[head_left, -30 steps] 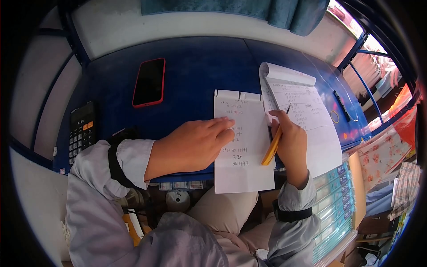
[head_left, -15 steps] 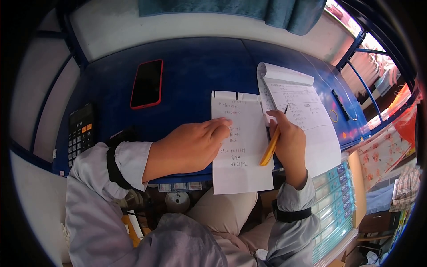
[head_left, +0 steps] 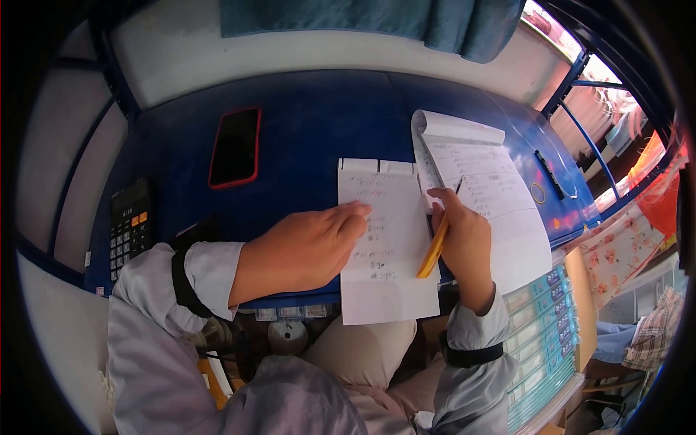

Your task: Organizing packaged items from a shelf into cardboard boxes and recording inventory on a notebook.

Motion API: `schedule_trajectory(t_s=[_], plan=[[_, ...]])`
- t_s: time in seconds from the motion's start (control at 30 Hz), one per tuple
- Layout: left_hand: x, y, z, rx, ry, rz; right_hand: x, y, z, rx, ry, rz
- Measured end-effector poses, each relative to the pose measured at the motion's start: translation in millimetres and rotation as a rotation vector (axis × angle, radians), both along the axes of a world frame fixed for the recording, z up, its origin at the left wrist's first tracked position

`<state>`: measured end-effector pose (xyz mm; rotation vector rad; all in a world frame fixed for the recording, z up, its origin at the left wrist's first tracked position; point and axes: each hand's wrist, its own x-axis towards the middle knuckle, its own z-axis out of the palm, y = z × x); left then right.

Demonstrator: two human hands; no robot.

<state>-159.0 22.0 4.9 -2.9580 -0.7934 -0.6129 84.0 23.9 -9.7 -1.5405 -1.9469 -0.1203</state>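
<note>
My left hand (head_left: 315,243) lies on the left edge of a narrow white sheet (head_left: 391,301) with handwritten lines. Its index finger stretches across the writing, the thumb is beside it, and the other fingers are largely out of sight. A yellow pen-like tool (head_left: 433,250) is gripped in my right hand (head_left: 466,243), over the sheet's right edge. Its thick end points down toward me and its thin dark tip points away; its exact kind is unclear. Beneath and beyond the right hand spreads a larger notepad (head_left: 525,243), its top pages rolled back.
On the blue tabletop (head_left: 319,116), a phone in a red case (head_left: 235,148) lies at the far left. A black calculator (head_left: 130,228) is beside my left sleeve. At the right are a black pen (head_left: 549,174) and a yellow rubber band (head_left: 538,193). Blue-and-white packages (head_left: 540,351) are stacked below.
The whole view has shifted slightly, so the tabletop things sit a little lower and farther left. Both hands keep nearly the same places on the paper and the same grip.
</note>
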Motion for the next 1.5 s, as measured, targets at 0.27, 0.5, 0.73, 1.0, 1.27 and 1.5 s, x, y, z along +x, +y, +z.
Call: schedule_trajectory(t_s=[0.27,0.5,0.73,1.0,1.27,1.5], plan=[[0,2,-3,0.039,0.036,-0.011,2,0,0,-0.024,-0.011,-0.008],[0,2,1,0.029,0.058,0.010,0,3,2,-0.018,0.002,0.009],[17,6,-1,-0.013,0.009,-0.007,20,-2,-16,-0.077,-0.020,-0.017],[11,-11,25,-0.212,0.070,0.086,7,-3,-4,-0.118,0.022,0.026],[23,-14,34,-0.230,0.180,0.145,11,2,-6,-0.154,-0.047,-0.018],[7,-12,17,-0.103,0.094,0.017,7,0,-7,-0.107,-0.013,0.040]])
